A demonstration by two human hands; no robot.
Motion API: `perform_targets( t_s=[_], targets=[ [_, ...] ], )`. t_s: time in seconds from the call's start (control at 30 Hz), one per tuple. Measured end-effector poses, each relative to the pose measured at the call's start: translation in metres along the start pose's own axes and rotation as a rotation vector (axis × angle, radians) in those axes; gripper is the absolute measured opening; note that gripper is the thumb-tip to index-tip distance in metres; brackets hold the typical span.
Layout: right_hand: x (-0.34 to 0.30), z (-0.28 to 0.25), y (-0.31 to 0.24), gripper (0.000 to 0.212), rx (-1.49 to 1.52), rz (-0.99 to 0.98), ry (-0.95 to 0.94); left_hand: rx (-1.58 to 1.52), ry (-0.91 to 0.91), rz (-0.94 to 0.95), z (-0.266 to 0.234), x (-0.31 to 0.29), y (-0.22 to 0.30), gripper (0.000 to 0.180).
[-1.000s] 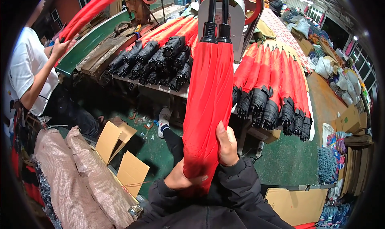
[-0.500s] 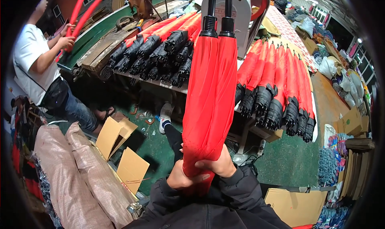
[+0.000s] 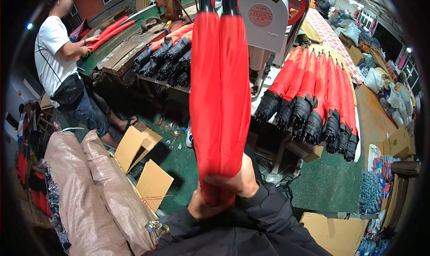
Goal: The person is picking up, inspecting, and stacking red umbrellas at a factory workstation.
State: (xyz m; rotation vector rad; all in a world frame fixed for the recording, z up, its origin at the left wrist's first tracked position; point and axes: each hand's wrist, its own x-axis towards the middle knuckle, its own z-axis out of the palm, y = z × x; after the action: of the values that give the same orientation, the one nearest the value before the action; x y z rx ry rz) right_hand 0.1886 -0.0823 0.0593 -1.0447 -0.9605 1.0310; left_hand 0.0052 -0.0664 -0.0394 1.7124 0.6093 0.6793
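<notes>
Two closed red umbrellas [image 3: 206, 90] stand upright side by side in front of me, their black collars at the top. My left hand [image 3: 201, 206] wraps round their lower end from the left, partly hidden behind the red cloth. Higher up on the right side, my right hand [image 3: 242, 180] is closed round the same pair, its thumb across the front. Behind them to the right, a row of closed red umbrellas with black ends [image 3: 320, 92] lies on the work table. Another pile of red and black umbrellas [image 3: 168, 58] lies to the left, partly covered by the held pair.
A white machine [image 3: 264, 20] with a red wheel stands behind the umbrellas. At the far left a co-worker [image 3: 58, 45] holds long red umbrellas over a bench. Woven sacks [image 3: 76, 188] and open cardboard boxes [image 3: 154, 184] stand at left; a cardboard sheet [image 3: 333, 231] is at lower right.
The held umbrellas have shifted up and left, with both hands still round them. The co-worker's red umbrellas have swung down from steep to nearly flat over the bench.
</notes>
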Motion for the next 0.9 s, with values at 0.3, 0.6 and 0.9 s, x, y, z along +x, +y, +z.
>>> perform_targets(
  t_s=[0.3,0.6,0.9],
  targets=[
    [0.037,0.068,-0.035,0.054,0.425,-0.031,-0.255,-0.063,0.114,-0.105,-0.084,-0.009,0.120,0.090],
    [-0.001,0.095,0.019,0.042,0.604,0.059,-0.126,0.036,-0.027,-0.392,-0.099,-0.087,0.124,0.090],
    [-0.050,0.059,0.042,0.033,0.667,0.319,0.129,-0.195,-0.279,-0.702,-0.079,-0.117,0.135,0.089]
  ],
)
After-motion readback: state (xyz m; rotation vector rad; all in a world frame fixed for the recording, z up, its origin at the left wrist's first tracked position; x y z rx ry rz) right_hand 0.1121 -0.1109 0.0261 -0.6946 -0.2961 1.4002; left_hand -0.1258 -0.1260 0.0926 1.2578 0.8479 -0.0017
